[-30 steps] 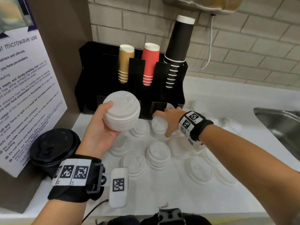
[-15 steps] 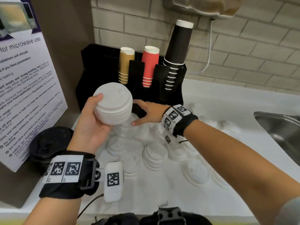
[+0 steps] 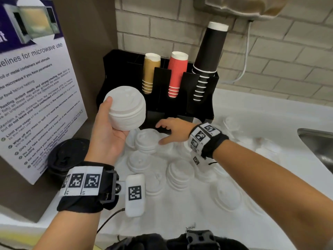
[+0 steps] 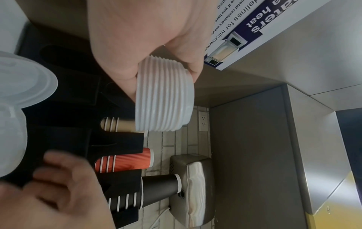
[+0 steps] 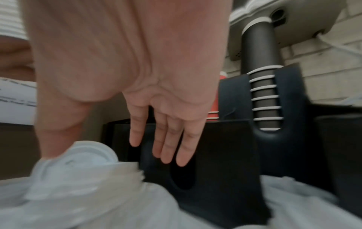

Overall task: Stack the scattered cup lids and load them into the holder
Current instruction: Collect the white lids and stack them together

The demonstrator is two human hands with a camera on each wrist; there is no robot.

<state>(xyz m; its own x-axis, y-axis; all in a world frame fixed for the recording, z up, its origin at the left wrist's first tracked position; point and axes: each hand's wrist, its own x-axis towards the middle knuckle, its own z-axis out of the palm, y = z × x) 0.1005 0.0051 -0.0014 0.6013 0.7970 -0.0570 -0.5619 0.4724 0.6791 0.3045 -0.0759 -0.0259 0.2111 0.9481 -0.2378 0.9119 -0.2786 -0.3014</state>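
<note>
Gathering step: left grip grasped lid stack; right grip, released, over small stack near desk rear edge. Next: clasp, add it.

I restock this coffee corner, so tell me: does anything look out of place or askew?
Yes. White lids lie scattered in small piles on the counter before the black holder. The tall black cup stack leans right. The left hand holds one neat lid stack.
</note>
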